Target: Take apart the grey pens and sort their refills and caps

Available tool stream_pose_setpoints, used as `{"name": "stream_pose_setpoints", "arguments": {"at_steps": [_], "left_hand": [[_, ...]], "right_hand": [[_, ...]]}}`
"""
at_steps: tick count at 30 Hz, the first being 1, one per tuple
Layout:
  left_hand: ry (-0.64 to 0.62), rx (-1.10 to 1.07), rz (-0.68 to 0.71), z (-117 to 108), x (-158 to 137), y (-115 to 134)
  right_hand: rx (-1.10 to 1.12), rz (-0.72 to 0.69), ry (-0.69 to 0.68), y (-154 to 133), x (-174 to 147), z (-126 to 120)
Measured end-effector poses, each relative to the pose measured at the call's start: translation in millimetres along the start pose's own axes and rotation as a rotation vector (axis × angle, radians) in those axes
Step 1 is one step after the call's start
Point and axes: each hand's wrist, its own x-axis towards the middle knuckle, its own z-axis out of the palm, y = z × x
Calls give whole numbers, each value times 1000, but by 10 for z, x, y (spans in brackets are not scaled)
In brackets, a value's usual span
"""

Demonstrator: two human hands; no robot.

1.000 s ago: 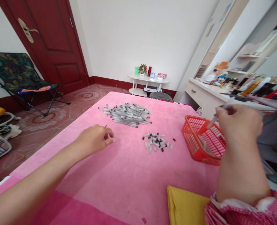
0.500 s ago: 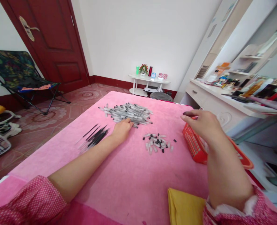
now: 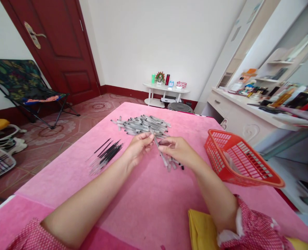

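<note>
A pen [image 3: 156, 141] with a clear barrel slants between my two hands, over the front of the pen pile. My left hand [image 3: 139, 147] pinches it near its upper end. On the other side my right hand [image 3: 178, 149] has its thumb and fingers closed around the pen lower down. Behind the hands lies the pile of pens [image 3: 143, 124] with dark ends. Small clear and black pen caps [image 3: 174, 163] lie partly hidden beneath my right hand. To the left, a bundle of thin black pen refills [image 3: 108, 154] rests on the cloth.
A red plastic basket [image 3: 216, 152] stands at the table's right, with something pale inside. A folded yellow cloth [image 3: 202, 229] lies at the near edge. Pink cloth [image 3: 140, 208] covers the table. A cluttered dresser [image 3: 263, 116] is at the right and a folding chair [image 3: 21, 83] at the left.
My right hand has come left from above the basket to the pen. My left hand has lifted the pen from the front of the pile.
</note>
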Motion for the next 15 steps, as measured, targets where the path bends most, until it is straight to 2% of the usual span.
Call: {"name": "stream_pose_setpoints", "arguments": {"at_steps": [3, 4, 7, 10, 13, 15], "left_hand": [[38, -42, -12, -31, 0, -101], [41, -14, -3, -33, -1, -138], [31, 170, 43, -11, -27, -245], [-34, 323, 24, 26, -69, -328], [-107, 312, 9, 45, -83, -388], [-109, 292, 52, 42, -69, -419]], "right_hand": [[102, 89, -80, 78, 19, 147], [147, 107, -51, 103, 29, 167], [350, 136, 145, 177, 68, 147], [551, 156, 281, 240, 96, 98], [635, 155, 286, 275, 105, 123], [636, 144, 263, 284, 108, 177]]}}
